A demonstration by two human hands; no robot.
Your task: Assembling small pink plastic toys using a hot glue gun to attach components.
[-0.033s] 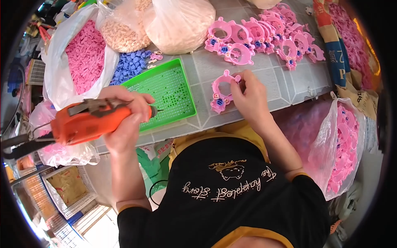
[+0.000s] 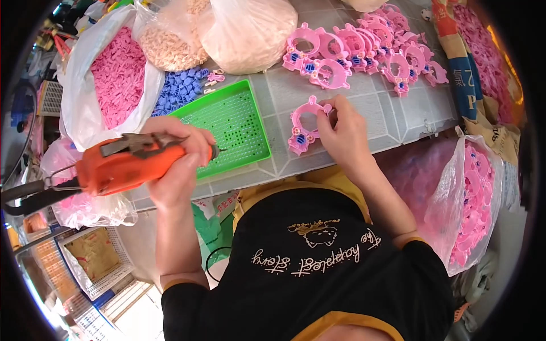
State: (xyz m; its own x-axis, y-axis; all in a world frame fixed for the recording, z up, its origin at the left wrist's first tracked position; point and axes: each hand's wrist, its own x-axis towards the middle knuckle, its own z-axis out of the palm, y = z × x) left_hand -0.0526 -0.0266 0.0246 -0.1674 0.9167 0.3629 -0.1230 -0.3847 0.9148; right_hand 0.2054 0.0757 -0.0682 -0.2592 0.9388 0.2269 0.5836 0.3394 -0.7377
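My left hand (image 2: 181, 152) is wrapped round an orange electric screwdriver (image 2: 122, 165), whose thin bit points right over the near part of a green perforated tray (image 2: 260, 122). On the grey tabletop, my right hand (image 2: 343, 126) pinches the right rim of a pink plastic ring-shaped part (image 2: 297, 122) with little ears and a blue piece at its lower end. The tips of the pinching fingers are partly hidden behind the hand. Beyond it lie several similar pink parts (image 2: 333, 74) with blue pieces, heaped toward the far right.
Blue plastic pieces (image 2: 176, 91) are piled behind the tray. A white bag of small pink pieces (image 2: 119, 74) stands at the far left, beside clear bags of pale pieces (image 2: 247, 34). Right of the table edge hangs a clear bag of pink parts (image 2: 475, 199).
My left hand and the electric screwdriver have shifted very slightly to the right. My right hand still holds the pink part at the same place.
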